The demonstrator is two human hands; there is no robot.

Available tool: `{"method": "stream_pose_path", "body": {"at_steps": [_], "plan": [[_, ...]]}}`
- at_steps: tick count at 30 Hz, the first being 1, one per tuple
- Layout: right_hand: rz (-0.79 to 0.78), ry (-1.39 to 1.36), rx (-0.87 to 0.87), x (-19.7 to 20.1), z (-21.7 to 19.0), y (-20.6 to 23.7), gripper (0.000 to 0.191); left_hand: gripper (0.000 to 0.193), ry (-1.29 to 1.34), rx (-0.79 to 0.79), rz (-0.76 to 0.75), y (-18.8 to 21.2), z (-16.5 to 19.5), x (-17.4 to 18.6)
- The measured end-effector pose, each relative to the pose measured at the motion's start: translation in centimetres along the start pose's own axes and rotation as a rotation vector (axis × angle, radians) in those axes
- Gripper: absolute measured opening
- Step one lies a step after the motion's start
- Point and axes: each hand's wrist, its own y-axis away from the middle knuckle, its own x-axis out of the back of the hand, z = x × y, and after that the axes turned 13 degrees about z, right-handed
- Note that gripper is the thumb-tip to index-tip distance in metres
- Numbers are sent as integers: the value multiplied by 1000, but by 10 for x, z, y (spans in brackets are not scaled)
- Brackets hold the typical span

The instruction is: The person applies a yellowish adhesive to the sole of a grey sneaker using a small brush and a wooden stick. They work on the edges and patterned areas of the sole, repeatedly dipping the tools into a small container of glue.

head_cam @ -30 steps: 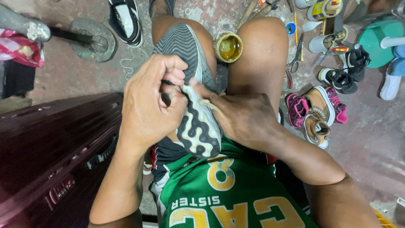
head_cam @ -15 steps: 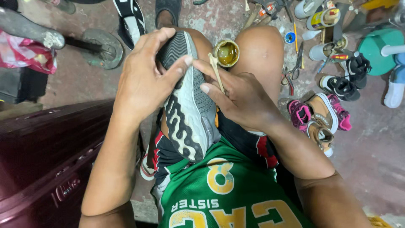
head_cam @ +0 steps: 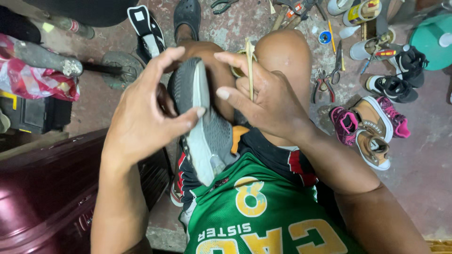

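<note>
A dark red suitcase [head_cam: 42, 197] filled the near left corner. Beyond it, a red and white plastic bag [head_cam: 33, 80] lay on a black box [head_cam: 37, 115], and a round metal stand [head_cam: 117, 68] stood on the concrete floor [head_cam: 423, 141]. A black clog [head_cam: 187, 16] and a black and white insole [head_cam: 147, 30] lay at the far side. To the right sat pliers [head_cam: 323, 85], scissors [head_cam: 338, 63], a roll of blue tape [head_cam: 324, 37], a pair of pink and tan sneakers [head_cam: 369, 129], black sneakers [head_cam: 400, 75] and a green stool [head_cam: 433, 42].

Hidden from me: shoe [head_cam: 207, 127] toe behind left hand [head_cam: 141, 117]; tin [head_cam: 240, 70] behind right hand [head_cam: 268, 103]; green stool [head_cam: 431, 40] cropped.
</note>
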Motion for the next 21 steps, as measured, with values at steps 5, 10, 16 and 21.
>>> {"method": "stream_pose_path", "body": {"at_steps": [5,10,16,21], "plan": [[-59,-282,-129,-11,-2,7,55,75,117,-53,13,17,15,4],[-62,-284,-61,-19,-2,13,44,62,119,-72,87,24,18,9],[-62,-263,-49,-22,-9,15,40,66,49,-79,114,26,20,10],[-54,-292,-62,-25,-13,14,36,68,47,-95,111,27,21,11]]}}
